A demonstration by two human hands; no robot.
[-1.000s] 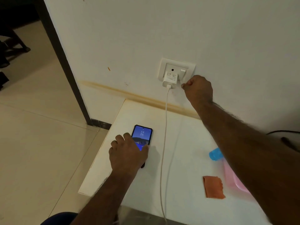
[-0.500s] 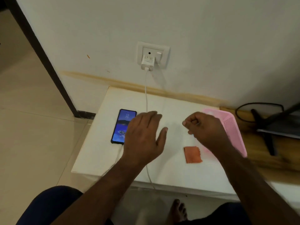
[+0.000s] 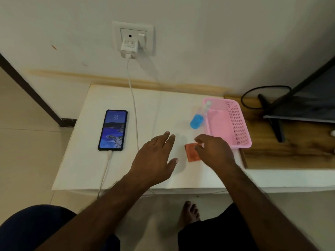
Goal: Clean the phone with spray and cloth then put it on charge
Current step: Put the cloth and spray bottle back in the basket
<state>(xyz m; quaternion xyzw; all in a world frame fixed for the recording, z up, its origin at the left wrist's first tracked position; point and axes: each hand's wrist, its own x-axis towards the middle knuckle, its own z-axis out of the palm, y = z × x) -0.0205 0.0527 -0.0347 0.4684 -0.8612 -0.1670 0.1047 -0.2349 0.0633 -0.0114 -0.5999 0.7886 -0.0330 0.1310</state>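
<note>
Two hands hover over the white table. The phone lies face up near its left edge, screen lit and reading "14 56", a cable running from its near end to the charger in the wall socket. Half a second ago the left hand sat closer to the phone; now it is flat, fingers straight, holding nothing. The right hand, fingers loosely curled, hangs over the orange cloth; whether it touches is unclear. The spray bottle, previously hidden, lies beside the pink basket.

Your one head camera looked steeply down from above your forearms, facing the pale plaster wall, fairly near the white rectangular tabletop.
</note>
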